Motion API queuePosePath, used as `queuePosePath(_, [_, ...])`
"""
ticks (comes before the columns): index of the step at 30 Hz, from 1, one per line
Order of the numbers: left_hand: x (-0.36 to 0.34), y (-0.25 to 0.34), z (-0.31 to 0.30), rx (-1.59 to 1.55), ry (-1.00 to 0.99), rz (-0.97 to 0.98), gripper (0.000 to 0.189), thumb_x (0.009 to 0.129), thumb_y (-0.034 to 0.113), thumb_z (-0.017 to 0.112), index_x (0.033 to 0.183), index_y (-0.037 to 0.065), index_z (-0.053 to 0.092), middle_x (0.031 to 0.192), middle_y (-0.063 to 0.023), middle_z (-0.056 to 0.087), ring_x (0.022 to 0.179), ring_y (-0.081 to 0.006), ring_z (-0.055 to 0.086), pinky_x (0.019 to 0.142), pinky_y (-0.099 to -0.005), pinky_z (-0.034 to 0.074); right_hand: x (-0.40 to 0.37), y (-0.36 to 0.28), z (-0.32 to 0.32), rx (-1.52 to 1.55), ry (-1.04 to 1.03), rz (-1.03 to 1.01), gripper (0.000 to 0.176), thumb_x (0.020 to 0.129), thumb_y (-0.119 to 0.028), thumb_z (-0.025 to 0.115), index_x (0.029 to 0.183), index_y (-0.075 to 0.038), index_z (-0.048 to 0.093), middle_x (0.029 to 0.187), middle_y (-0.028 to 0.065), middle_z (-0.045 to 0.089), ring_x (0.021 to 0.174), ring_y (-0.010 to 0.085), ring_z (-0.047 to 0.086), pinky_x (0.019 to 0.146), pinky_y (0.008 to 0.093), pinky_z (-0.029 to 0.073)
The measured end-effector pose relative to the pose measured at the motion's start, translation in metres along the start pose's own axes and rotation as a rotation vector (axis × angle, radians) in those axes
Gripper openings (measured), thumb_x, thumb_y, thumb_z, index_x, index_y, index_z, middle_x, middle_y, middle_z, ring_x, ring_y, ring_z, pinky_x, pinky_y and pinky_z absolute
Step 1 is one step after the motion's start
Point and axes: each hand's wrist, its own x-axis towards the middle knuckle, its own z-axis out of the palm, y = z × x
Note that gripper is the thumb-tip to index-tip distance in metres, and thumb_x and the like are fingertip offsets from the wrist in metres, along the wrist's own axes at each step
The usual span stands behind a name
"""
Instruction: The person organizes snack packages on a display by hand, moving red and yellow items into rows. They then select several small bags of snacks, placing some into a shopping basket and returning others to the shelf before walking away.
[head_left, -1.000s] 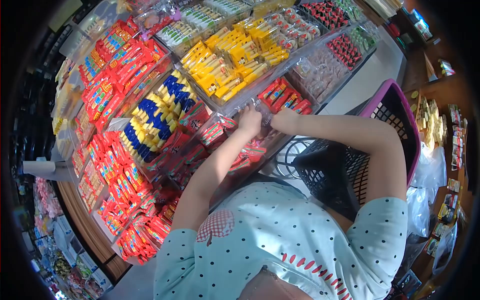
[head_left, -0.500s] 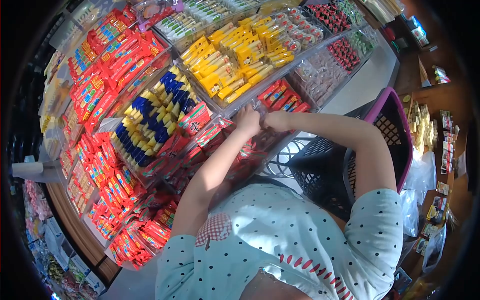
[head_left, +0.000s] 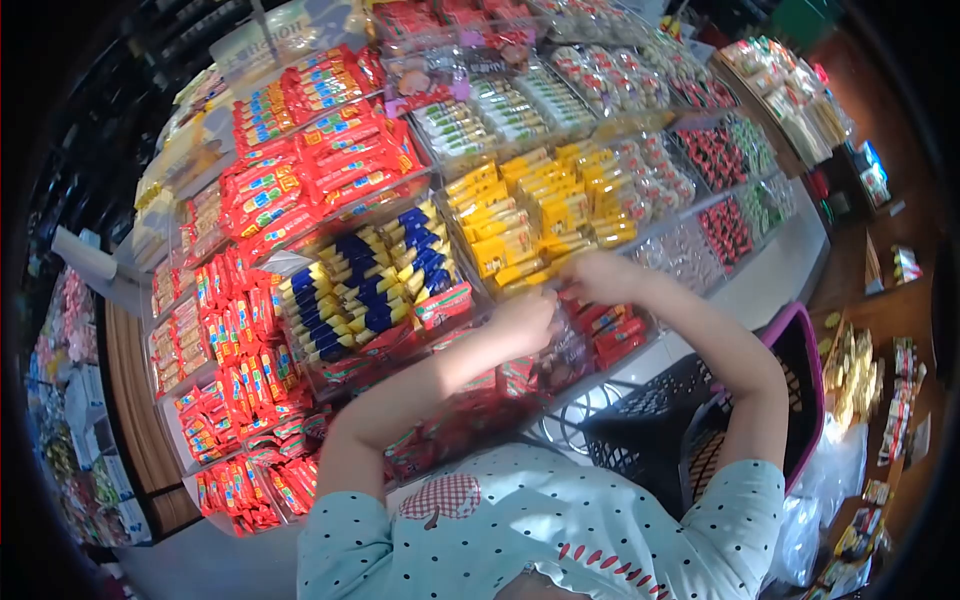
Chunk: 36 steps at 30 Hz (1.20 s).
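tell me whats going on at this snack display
A person in a dotted shirt stands at a display of clear bins filled with wrapped snacks. Their left hand is over the bin of red packets, and their right hand is at the front edge of the yellow packets. The picture is blurred, so whether either hand holds anything is unclear. A black basket with a pink rim sits by their right side.

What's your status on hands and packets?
Left hand at the red packets, grip blurred. Right hand at front of yellow packets, grip unclear. Basket beside right arm, not blocking.
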Motion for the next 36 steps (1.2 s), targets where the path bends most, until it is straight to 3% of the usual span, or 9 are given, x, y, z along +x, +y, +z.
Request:
queuePosePath(4, [-0.026,0.000,-0.088,-0.130,0.139,0.183,0.028,0.084,0.021,0.061,0.102,0.000,0.054,0.100,-0.0190,0.057,0.086,-0.0322,0.062,0.075,-0.0407,0.049,0.012,0.016,-0.082,0.075,0.244,0.005,0.020,0.079,-0.016,0.063,0.093,-0.002,0.062,0.087,0.0168,0.064,0.083,0.0335,0.062,0.074,0.0407,0.048])
queuePosePath(6, [-0.020,-0.019,-0.123,-0.079,0.285,0.253,0.024,0.084,0.019,0.061,0.100,0.003,0.055,0.095,-0.0156,0.057,0.084,-0.0312,0.060,0.075,-0.0395,0.048,0.024,0.024,-0.110,-0.052,0.533,0.004,0.023,0.079,-0.015,0.062,0.097,-0.001,0.060,0.094,0.0163,0.063,0.087,0.0336,0.061,0.077,0.0414,0.048])
queuePosePath(9, [0.002,-0.067,-0.170,0.151,0.576,0.363,0.020,0.082,0.015,0.062,0.097,0.003,0.056,0.093,-0.0148,0.055,0.093,-0.0324,0.053,0.083,-0.0386,0.044,0.065,0.058,-0.130,-0.326,0.723,0.050,0.024,0.078,-0.017,0.063,0.098,-0.004,0.060,0.090,0.0163,0.063,0.085,0.0347,0.062,0.074,0.0429,0.049])
queuePosePath(12, [0.022,-0.084,-0.231,0.567,0.554,0.049,0.023,0.076,0.012,0.064,0.096,0.004,0.056,0.102,-0.0139,0.053,0.099,-0.0322,0.050,0.086,-0.0398,0.042,0.113,0.083,-0.151,-0.424,0.759,0.089,0.026,0.078,-0.012,0.060,0.102,-0.005,0.057,0.100,0.0135,0.061,0.088,0.0329,0.062,0.076,0.0438,0.048])
queuePosePath(15, [0.050,-0.117,-0.264,0.740,0.726,0.138,0.026,0.075,0.014,0.062,0.099,0.004,0.058,0.101,-0.0133,0.056,0.099,-0.0312,0.052,0.083,-0.0435,0.043,0.164,0.101,-0.173,-0.525,0.785,0.115,0.030,0.078,-0.008,0.056,0.108,-0.006,0.054,0.107,0.0104,0.059,0.092,0.0289,0.062,0.079,0.0459,0.047])
queuePosePath(25, [0.113,-0.148,-0.270,0.786,0.798,-0.084,0.031,0.073,0.009,0.060,0.102,0.003,0.053,0.099,-0.0154,0.055,0.097,-0.0324,0.053,0.081,-0.0439,0.043,0.243,0.091,-0.197,-0.439,0.925,0.172,0.035,0.080,-0.007,0.051,0.115,-0.007,0.047,0.114,0.0109,0.056,0.108,0.0272,0.056,0.094,0.0564,0.038])
queuePosePath(29, [0.121,-0.150,-0.269,0.751,0.857,-0.100,0.035,0.071,0.011,0.064,0.103,0.002,0.052,0.099,-0.0160,0.055,0.096,-0.0330,0.054,0.081,-0.0454,0.042,0.250,0.092,-0.197,-0.464,0.959,0.199,0.039,0.080,-0.011,0.055,0.118,-0.009,0.046,0.112,0.0109,0.057,0.107,0.0266,0.057,0.089,0.0564,0.039])
queuePosePath(31, [0.120,-0.143,-0.269,0.710,0.929,-0.106,0.037,0.068,0.014,0.069,0.100,0.003,0.054,0.098,-0.0153,0.055,0.095,-0.0322,0.055,0.082,-0.0459,0.042,0.246,0.081,-0.200,-0.553,0.944,0.218,0.049,0.076,-0.018,0.066,0.119,-0.011,0.045,0.111,0.0089,0.057,0.103,0.0253,0.058,0.084,0.0533,0.040])
queuePosePath(36, [0.113,-0.128,-0.263,0.840,0.828,-0.128,0.031,0.067,0.015,0.070,0.094,0.005,0.059,0.095,-0.0122,0.056,0.091,-0.0289,0.058,0.081,-0.0446,0.042,0.238,0.065,-0.204,-0.767,0.805,0.278,0.037,0.081,-0.018,0.059,0.117,-0.016,0.050,0.102,0.0071,0.060,0.096,0.0223,0.061,0.081,0.0515,0.041])
